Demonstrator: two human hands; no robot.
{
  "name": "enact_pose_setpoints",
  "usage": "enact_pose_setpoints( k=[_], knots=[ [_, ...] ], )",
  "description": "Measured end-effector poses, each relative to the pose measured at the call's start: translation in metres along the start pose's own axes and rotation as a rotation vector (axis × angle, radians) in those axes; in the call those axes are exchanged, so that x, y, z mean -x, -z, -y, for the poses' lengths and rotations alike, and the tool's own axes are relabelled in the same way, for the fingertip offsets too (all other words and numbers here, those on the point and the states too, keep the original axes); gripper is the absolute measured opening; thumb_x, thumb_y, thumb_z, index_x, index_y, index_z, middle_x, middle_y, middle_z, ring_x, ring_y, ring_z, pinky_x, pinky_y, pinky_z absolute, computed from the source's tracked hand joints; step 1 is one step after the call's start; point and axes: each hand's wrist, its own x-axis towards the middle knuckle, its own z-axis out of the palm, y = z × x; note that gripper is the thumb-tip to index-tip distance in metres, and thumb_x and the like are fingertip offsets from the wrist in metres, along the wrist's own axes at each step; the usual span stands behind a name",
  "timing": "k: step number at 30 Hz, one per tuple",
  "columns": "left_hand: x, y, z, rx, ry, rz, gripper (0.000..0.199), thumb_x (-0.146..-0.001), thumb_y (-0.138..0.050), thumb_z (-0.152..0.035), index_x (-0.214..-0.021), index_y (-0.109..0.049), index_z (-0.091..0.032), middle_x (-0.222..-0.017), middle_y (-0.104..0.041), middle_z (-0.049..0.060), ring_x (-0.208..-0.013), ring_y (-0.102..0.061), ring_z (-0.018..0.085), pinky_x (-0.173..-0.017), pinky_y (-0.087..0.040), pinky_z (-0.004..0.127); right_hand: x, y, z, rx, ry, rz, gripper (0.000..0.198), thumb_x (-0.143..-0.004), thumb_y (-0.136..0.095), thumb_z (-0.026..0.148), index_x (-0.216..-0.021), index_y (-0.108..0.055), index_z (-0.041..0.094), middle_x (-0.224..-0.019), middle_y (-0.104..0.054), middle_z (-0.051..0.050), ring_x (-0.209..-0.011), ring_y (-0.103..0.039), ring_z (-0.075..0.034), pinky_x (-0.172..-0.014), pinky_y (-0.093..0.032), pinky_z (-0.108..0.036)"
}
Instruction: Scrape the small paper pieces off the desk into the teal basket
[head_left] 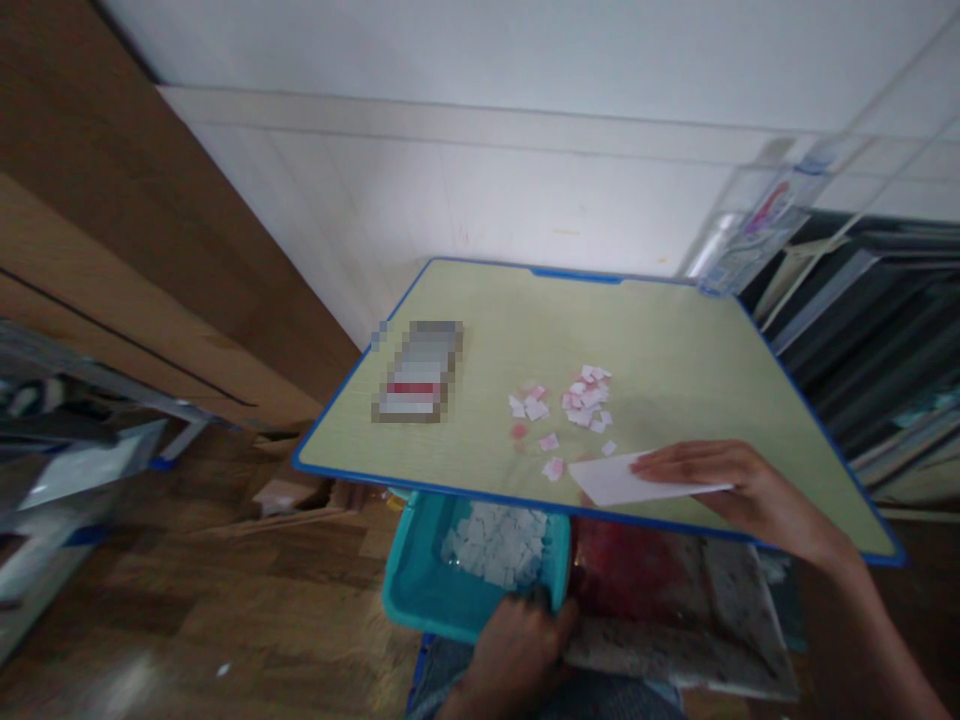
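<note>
A white piece of paper (pixel 611 478), flat and stiff-looking, is held in my right hand (pixel 712 470) low over the front part of the small table. Just beyond it lie small white and pink paper pieces (pixel 587 395), some heaped and some scattered. My left hand (pixel 517 645) is at the near right corner of a turquoise basin (pixel 416 600), its fingers curled and partly hidden. Whether they grip the rim or something small, I cannot tell. Inside the basin is a pile of small white pieces (pixel 499 545).
The yellowish tabletop (pixel 495 300) has a blue edge and stands against a white wall. A blurred-out flat object (pixel 420 370) lies at its left. Beneath the front edge is a red-stained sheet (pixel 637 570). A clear plastic package (pixel 765 230) and dark panels (pixel 885 300) stand right.
</note>
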Motion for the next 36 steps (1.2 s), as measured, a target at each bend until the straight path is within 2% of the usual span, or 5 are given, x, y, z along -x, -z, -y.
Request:
enact_pose_setpoints(
  k=[8, 13, 18, 28, 36],
  knots=[
    [0.000, 0.002, 0.000, 0.009, -0.007, 0.017, 0.029, -0.075, -0.047, -0.035, -0.099, -0.044, -0.020, -0.080, -0.054, 0.008, -0.069, -0.053, 0.024, -0.056, -0.042, 0.034, 0.008, 0.004, 0.004, 0.040, -0.029, -0.064, 0.030, -0.078, -0.045, 0.014, -0.103, -0.057, 0.026, -0.103, -0.061, -0.004, -0.098, -0.053, -0.019, -0.080, -0.046, -0.036],
    [0.000, 0.002, -0.001, -0.006, 0.002, 0.009, 0.029, -0.075, -0.047, -0.037, -0.098, -0.044, -0.020, -0.080, -0.053, 0.008, -0.069, -0.053, 0.024, -0.056, -0.042, 0.035, 0.000, -0.006, 0.004, -0.016, 0.003, -0.008, 0.032, -0.076, -0.046, 0.010, -0.103, -0.057, 0.023, -0.105, -0.060, -0.004, -0.098, -0.053, -0.017, -0.082, -0.045, -0.033],
    [0.000, 0.001, -0.001, -0.008, -0.009, -0.001, 0.031, -0.075, -0.046, -0.037, -0.100, -0.043, -0.020, -0.079, -0.053, 0.008, -0.069, -0.053, 0.024, -0.056, -0.042, 0.034, 0.001, -0.004, 0.003, 0.007, -0.019, -0.025, 0.032, -0.076, -0.046, 0.011, -0.103, -0.057, 0.024, -0.104, -0.060, -0.004, -0.098, -0.053, -0.017, -0.082, -0.045, -0.032],
    [0.000, -0.001, 0.001, 0.019, -0.001, 0.000, 0.032, -0.073, -0.049, -0.033, -0.101, -0.044, -0.020, -0.080, -0.053, 0.008, -0.069, -0.053, 0.023, -0.057, -0.042, 0.033, 0.020, 0.004, 0.002, 0.041, -0.084, -0.008, 0.029, -0.077, -0.047, 0.018, -0.102, -0.058, 0.027, -0.102, -0.061, -0.004, -0.097, -0.054, -0.020, -0.079, -0.046, -0.035],
    [0.000, 0.003, 0.000, 0.022, 0.003, 0.029, 0.030, -0.075, -0.047, -0.034, -0.101, -0.043, -0.020, -0.082, -0.053, 0.008, -0.071, -0.053, 0.024, -0.058, -0.042, 0.035, 0.026, 0.003, 0.003, -0.020, -0.138, -0.073, 0.024, -0.076, -0.050, 0.026, -0.097, -0.061, 0.027, -0.100, -0.062, -0.005, -0.095, -0.055, -0.022, -0.079, -0.047, -0.037]
  ],
)
